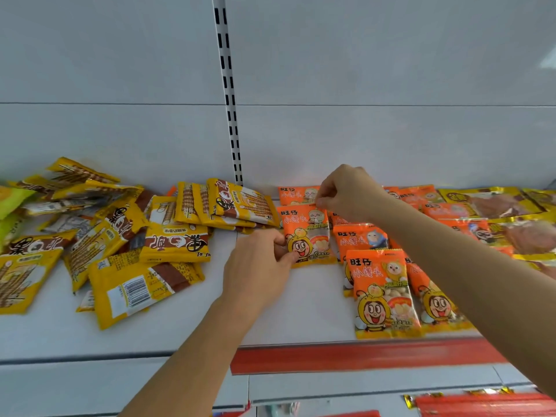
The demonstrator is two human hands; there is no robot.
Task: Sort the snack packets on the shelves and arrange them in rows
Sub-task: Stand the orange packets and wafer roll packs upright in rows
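Pinching one orange packet (307, 236) with both left hand (258, 266) and right hand (349, 191), seemingly straightening rows, yellow packets (126, 236) lying unsorted.

Orange packets (380, 291) carry the legible print "旺仔 小馒头" in dark and red characters. The yellow packet (175, 242) shows large inverted black characters, unreadable. A barcode (134, 291) has illegible digits.

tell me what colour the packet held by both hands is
Orange, with a yellow bee cartoon: the flat orange snack packet. The head view shows it best.
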